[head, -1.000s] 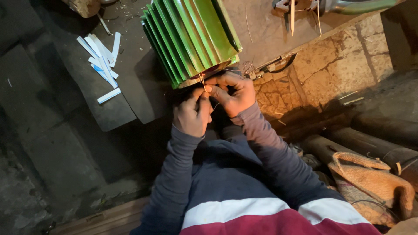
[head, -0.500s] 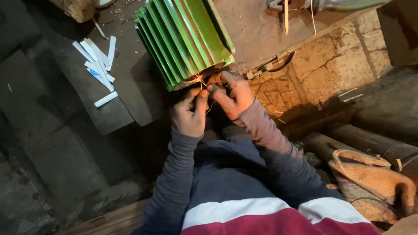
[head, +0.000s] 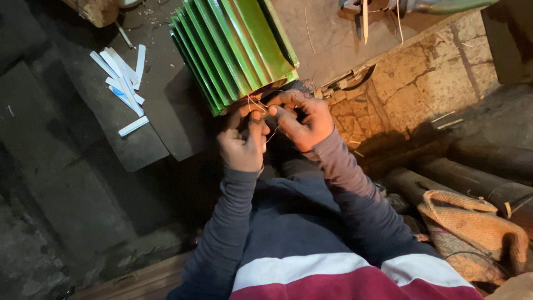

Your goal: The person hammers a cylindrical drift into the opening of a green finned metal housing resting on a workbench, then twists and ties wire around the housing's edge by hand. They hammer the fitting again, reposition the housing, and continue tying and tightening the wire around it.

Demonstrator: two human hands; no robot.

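A green ribbed cylinder [head: 233,50] of folded fins stands in front of me, its lower rim near my hands. My left hand [head: 241,141] pinches a thin copper wire [head: 256,104] at the rim's underside. My right hand [head: 302,119] grips the same rim edge with its fingers curled, thumb close to the wire. The two hands almost touch. The wire's far end is hidden behind the fingers.
Several white paper strips [head: 123,78] lie on a dark slab [head: 139,144] to the left. Tools [head: 363,11] lie on a brown board at the top right. A woven sack [head: 472,228] and dark pipes [head: 444,178] sit to the right. Stone blocks [head: 422,78] lie beyond my right hand.
The green cylinder and both hands have shifted slightly left and down in view. The fingers have kept working the wire at the rim.
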